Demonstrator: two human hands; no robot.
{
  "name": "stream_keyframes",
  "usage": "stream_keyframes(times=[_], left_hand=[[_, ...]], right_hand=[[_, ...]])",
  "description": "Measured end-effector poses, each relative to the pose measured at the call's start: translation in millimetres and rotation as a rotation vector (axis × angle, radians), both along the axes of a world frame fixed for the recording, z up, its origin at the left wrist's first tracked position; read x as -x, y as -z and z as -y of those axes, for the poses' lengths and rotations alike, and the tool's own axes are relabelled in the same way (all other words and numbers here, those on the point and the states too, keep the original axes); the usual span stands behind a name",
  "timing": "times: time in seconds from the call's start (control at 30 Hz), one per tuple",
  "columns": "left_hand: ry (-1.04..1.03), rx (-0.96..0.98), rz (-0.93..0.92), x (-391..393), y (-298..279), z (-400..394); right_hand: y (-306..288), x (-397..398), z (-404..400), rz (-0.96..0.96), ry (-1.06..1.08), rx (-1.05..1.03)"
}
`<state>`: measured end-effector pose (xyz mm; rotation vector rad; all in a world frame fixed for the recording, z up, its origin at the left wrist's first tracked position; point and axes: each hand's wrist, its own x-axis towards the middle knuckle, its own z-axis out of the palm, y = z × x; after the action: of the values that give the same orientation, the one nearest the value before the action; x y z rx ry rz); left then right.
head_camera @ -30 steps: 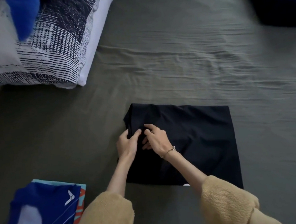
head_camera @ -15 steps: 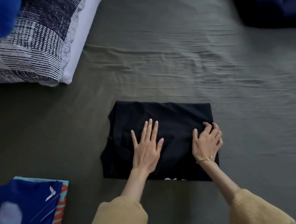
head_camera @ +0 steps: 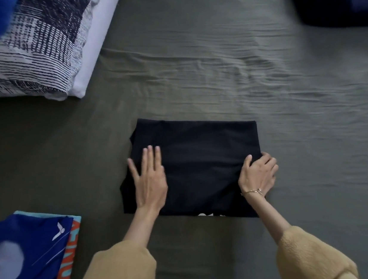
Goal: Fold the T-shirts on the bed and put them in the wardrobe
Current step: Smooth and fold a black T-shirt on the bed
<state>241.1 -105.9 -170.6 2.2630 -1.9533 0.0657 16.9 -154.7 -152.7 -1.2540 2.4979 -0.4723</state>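
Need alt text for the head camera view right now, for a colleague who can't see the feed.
A person's left hand presses flat on a folded black T-shirt on a grey-green bed sheet while the right hand grips its right edge. A folded blue T-shirt lies at lower left, a patterned pillow at upper left.

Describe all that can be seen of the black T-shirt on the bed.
The black T-shirt lies folded into a flat rectangle on the grey-green sheet. The cloth looks soft and matte. A bit of white print shows at its near edge. The left hand rests flat on its left part, fingers straight; the right hand grips its right edge, fingers curled.
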Motion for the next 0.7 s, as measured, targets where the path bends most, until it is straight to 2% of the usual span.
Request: stream_keyframes(times=[0.1, 0.17, 0.3, 0.4, 0.5, 0.7], left_hand=[[0.258, -0.039, -0.085, 31, -5, 8], [0.289, -0.080, -0.152, 46, -12, 10], [0.158, -0.060, -0.318, 36, -22, 15], [-0.125, -0.064, -0.618, 12, -28, 14], [-0.370, -0.007, -0.669, -27, -23, 14], [-0.437, -0.213, -1.321, -74, -27, 20]], right_hand=[[-8, -2, 5, 0.139, 0.069, -0.027], [-18, 0, 9, 0.242, 0.096, -0.049], [-43, -13, 12, 0.403, 0.050, -0.005], [-63, -43, 13, 0.490, -0.032, 0.034], [-78, -83, 15, 0.510, -0.142, 0.027], [-83, -160, 9, 0.532, -0.326, -0.115]])
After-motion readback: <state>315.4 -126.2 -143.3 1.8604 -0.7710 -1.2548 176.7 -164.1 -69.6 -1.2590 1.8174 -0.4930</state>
